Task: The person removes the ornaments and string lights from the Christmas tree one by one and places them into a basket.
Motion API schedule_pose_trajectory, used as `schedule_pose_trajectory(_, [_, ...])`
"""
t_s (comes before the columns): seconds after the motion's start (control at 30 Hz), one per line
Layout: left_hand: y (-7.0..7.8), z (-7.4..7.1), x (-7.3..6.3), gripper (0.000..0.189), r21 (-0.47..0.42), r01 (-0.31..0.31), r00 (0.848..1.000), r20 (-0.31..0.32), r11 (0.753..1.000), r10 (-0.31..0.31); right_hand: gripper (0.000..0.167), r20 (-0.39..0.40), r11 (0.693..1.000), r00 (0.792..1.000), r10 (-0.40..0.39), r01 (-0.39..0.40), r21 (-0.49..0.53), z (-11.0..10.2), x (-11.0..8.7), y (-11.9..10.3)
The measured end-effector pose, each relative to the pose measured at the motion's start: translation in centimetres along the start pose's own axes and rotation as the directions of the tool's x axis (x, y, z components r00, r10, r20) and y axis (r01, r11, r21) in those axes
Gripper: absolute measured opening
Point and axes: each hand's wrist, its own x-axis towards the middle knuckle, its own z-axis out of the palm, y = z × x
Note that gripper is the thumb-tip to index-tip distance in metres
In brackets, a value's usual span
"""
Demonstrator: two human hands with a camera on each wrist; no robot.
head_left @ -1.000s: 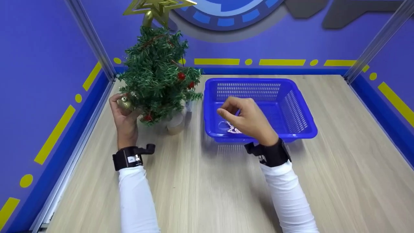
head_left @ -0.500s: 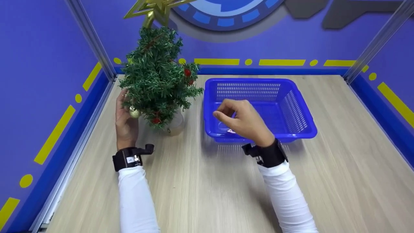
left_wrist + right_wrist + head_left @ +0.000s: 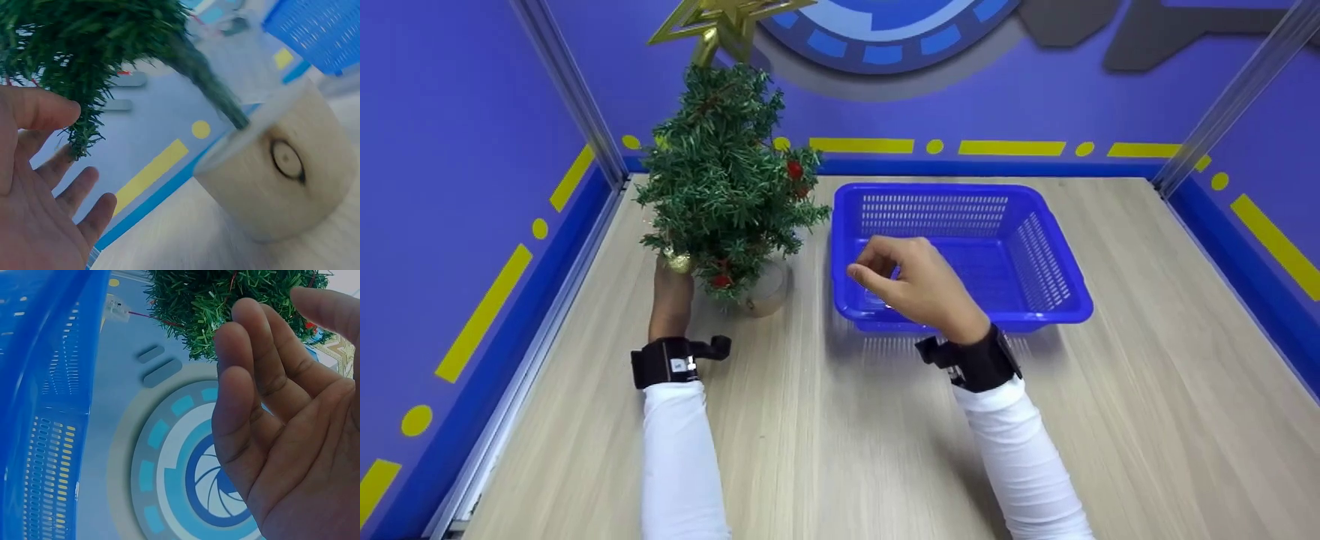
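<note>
A small artificial Christmas tree (image 3: 727, 157) stands at the left on a round wooden base (image 3: 281, 174). It bears a gold star (image 3: 727, 11) on top, a gold ball (image 3: 678, 262) low at the left and red ornaments (image 3: 795, 171). My left hand (image 3: 670, 300) reaches in below the lower left branches, its fingers partly hidden from above. From the left wrist, its spread fingers show around a branch tip (image 3: 84, 135); whether they touch it I cannot tell. Over the near left part of a blue basket (image 3: 960, 190) hovers my right hand (image 3: 919, 285), loosely curled and holding nothing.
A pale wood tabletop (image 3: 840, 450) runs beneath everything. Blue panels (image 3: 885, 105) with yellow markings enclose the back and sides. In the right wrist view, a small clear piece with a thin red wire (image 3: 117, 308) hangs near the tree.
The tree has turned a little, shifting its gold ball and red ornaments. My left hand has gone rightward under the branches. My right hand has drifted slightly left, hiding a pinkish item in the basket.
</note>
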Motion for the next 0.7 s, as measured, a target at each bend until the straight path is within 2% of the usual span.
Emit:
schedule_pose_trajectory(0.07, [-0.2, 0.0, 0.2, 0.058, 0.040, -0.010, 1.000, -0.021, 0.999, 0.011, 0.017, 0.002, 1.000, 1.000, 0.002, -0.002, -0.003, 0.0, 0.0, -0.1])
schedule_pose_trajectory(0.17, [-0.4, 0.0, 0.6, 0.049, 0.072, -0.108, 0.991, -0.065, 0.992, 0.113, 0.016, 0.002, 1.000, 1.000, 0.004, -0.004, -0.003, 0.0, 0.0, -0.1])
schedule_pose_trajectory(0.3, [-0.7, -0.1, 0.9, 0.036, 0.169, -0.225, 0.958, -0.141, 0.960, 0.250, 0.016, 0.001, 1.000, 1.000, 0.004, -0.004, 0.002, 0.1, 0.1, -0.1])
schedule_pose_trajectory(0.43, [-1.0, -0.2, 1.1, 0.020, 0.083, -0.248, 0.947, -0.190, 0.965, 0.260, 0.017, 0.000, 1.000, 1.000, -0.002, 0.002, -0.002, 0.3, 0.2, -0.2])
schedule_pose_trajectory(0.53, [-1.1, -0.4, 1.0, 0.021, -0.048, -0.231, 0.958, -0.187, 0.972, 0.219, 0.017, -0.006, 1.000, 1.000, -0.002, 0.002, -0.006, 0.5, 0.2, -0.3])
schedule_pose_trajectory(0.7, [-1.1, -0.9, 0.6, 0.031, -0.085, -0.218, 0.967, -0.156, 0.972, 0.204, 0.016, -0.034, 1.000, 0.999, -0.005, 0.006, 0.010, 1.1, 0.4, -0.8])
